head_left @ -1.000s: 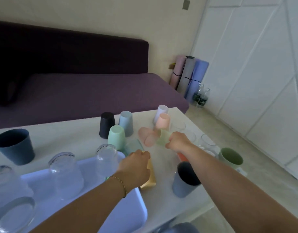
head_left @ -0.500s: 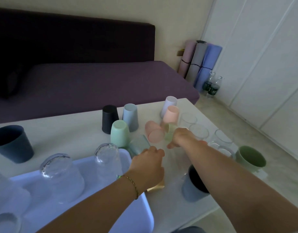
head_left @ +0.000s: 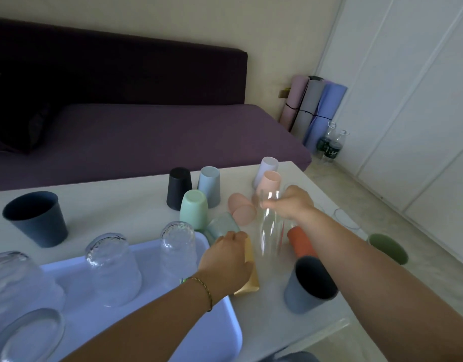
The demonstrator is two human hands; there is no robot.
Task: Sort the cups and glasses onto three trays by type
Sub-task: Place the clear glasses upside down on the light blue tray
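Note:
My right hand (head_left: 290,202) grips the base of a tall clear glass (head_left: 270,226), held mouth-down above the white table (head_left: 120,212). My left hand (head_left: 226,254) rests with curled fingers on a yellow cup (head_left: 250,278) lying on its side beside the blue tray (head_left: 136,320). Several clear textured glasses (head_left: 112,267) stand upside down on that tray. Pastel plastic cups cluster behind: a mint one (head_left: 193,209), a grey-blue one (head_left: 209,185), a black one (head_left: 179,188), a pink one (head_left: 268,182) and a white one (head_left: 267,167). A pink cup (head_left: 240,209) lies on its side.
Dark blue-grey cups stand at the left (head_left: 35,218) and front right (head_left: 308,286). An orange cup (head_left: 301,241) and a green cup (head_left: 388,248) sit near the right edge, with clear glasses (head_left: 345,222) behind my right arm. A purple sofa (head_left: 133,137) runs behind the table.
My right hand let go of the small greenish cup, took a tall clear glass and lifted it off the table. My left hand stays on the yellow cup.

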